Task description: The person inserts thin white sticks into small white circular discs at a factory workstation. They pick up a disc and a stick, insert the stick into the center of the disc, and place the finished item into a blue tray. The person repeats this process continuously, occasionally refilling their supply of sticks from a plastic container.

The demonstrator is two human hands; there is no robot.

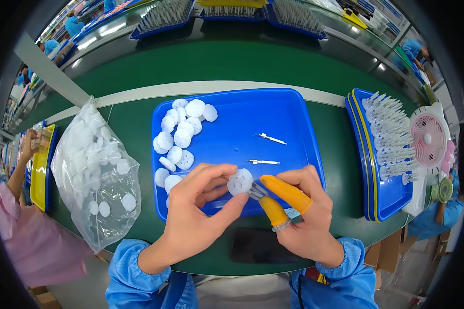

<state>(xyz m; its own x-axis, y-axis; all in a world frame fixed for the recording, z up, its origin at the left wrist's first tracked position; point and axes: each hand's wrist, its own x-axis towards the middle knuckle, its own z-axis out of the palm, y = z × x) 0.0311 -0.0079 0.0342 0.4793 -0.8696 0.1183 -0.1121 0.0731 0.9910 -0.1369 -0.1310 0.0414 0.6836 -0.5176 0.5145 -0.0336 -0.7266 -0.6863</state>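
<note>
My left hand (193, 216) pinches a round white translucent disc (239, 181) between thumb and fingers over the front edge of a blue tray (294, 110). My right hand (307, 213), with orange finger cots on thumb and forefinger, grips a small grey pin-like part (256, 191) whose end touches the disc. A pile of the same white discs (178, 136) lies along the tray's left side. Two thin white pins (271, 138) (264, 161) lie in the tray's middle.
A clear plastic bag of white discs (95, 167) sits left of the tray. A stack of blue trays with rows of white pins (389, 139) stands on the right beside a small pink fan (429, 140). A dark phone (258, 246) lies near the front edge. Other workers sit around.
</note>
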